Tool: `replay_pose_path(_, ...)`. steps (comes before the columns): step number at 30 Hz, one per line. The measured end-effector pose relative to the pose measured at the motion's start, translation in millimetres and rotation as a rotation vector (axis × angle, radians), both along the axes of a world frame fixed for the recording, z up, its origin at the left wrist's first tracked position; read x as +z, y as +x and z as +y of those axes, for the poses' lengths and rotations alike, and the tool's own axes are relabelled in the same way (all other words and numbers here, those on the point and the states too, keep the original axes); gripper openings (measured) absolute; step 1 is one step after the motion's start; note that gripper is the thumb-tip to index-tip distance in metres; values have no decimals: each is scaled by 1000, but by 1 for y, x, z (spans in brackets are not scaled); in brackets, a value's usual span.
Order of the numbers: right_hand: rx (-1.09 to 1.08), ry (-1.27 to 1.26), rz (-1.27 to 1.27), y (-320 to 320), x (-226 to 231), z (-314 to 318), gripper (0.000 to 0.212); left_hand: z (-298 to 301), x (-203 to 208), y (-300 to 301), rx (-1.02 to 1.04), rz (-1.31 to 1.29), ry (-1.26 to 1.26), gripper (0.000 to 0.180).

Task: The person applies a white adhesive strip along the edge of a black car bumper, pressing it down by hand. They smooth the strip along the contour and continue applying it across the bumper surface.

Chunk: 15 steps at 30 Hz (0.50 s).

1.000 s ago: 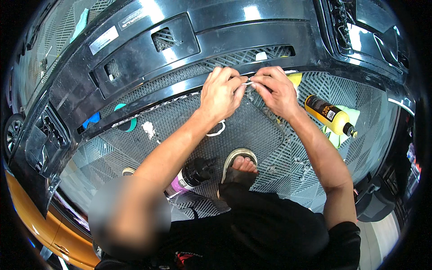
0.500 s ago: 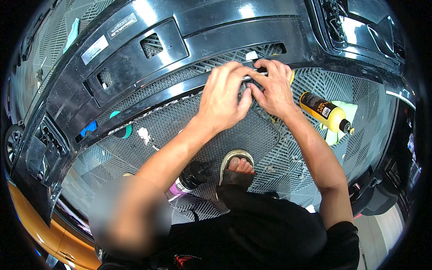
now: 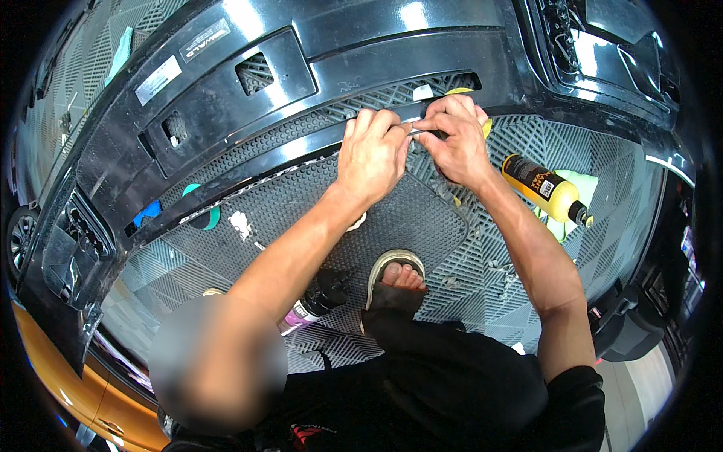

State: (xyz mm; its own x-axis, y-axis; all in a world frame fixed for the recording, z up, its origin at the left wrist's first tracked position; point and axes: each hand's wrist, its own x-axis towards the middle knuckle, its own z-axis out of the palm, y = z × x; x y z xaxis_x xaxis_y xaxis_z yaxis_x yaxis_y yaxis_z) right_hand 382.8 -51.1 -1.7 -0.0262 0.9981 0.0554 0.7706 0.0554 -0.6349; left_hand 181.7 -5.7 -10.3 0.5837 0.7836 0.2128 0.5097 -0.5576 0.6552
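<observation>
A long glossy black car bumper [image 3: 392,75] arches across the floor in front of me. At its near edge, my left hand [image 3: 369,154] has its fingers curled over the rim, thumb and forefinger pinched at one end of a thin dark strip [image 3: 429,134]. My right hand [image 3: 457,145] pinches the same strip between thumb and forefinger, just beside the left fingertips. Fingers hide how far the strip runs along the edge. Above the right hand, a small white piece [image 3: 423,92] sits at the bumper's slot. Something yellow [image 3: 487,128] shows behind that hand.
A yellow bottle [image 3: 546,187] lies on a light green cloth [image 3: 587,184] at right. Below my left forearm is a black-and-purple bottle [image 3: 312,303]. A round green-and-black pad [image 3: 211,217] and a crumpled white scrap [image 3: 241,226] lie left. An orange car [image 3: 83,384] stands lower left.
My left hand has turned, and its thumb has drawn in toward the fingers. The right fingers have closed into a tighter pinch, and the dark strip between the hands now shows.
</observation>
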Motion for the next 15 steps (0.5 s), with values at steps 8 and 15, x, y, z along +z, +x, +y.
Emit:
replay_pose_path(8,-21,-24,14,1,1,0,11,1,5,4,36,-51,-78,19)
replay_pose_path(15,-31,-45,34,-1,0,1,10,3,5,4,41,-89,-148,16)
